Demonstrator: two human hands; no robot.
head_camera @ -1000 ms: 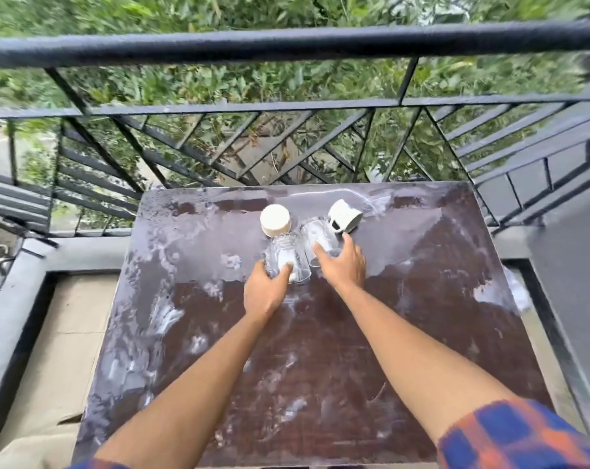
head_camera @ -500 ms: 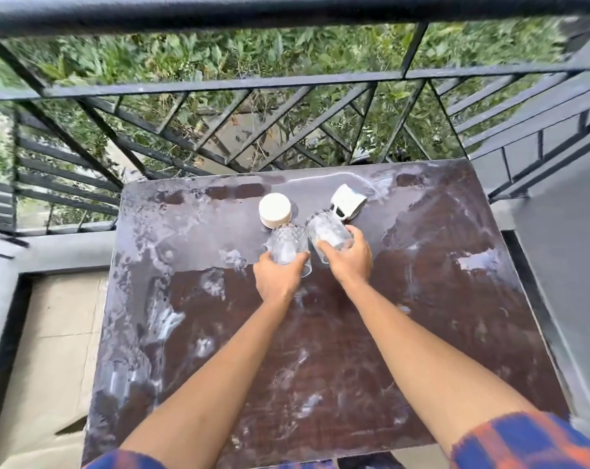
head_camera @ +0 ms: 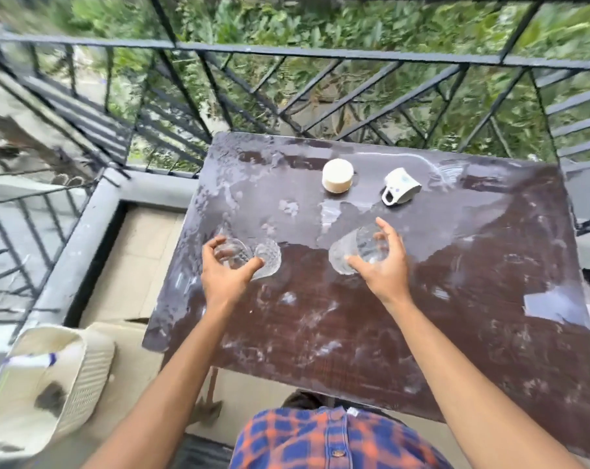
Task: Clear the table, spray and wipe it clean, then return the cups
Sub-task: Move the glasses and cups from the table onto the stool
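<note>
The left hand [head_camera: 224, 275] grips a clear patterned glass [head_camera: 263, 258], fingers curled over its far side and thumb along the near side. The glass lies tipped sideways over the left part of the dark brown table [head_camera: 354, 336]. The right hand [head_camera: 386, 270] holds a second clear glass [head_camera: 352, 253], also tilted, with thumb and fingers wrapped round it near the middle of the table. Whether either glass touches the tabletop cannot be told. Well beyond the hands, a white cup [head_camera: 337, 176] stands upside down, and just to its right a white mug [head_camera: 401, 190] lies on its side, handle toward the person. White smears streak the tabletop. A white ribbed basket [head_camera: 87, 370] sits on the floor at lower left, and a black railing [head_camera: 320, 54] runs behind the table.
</note>
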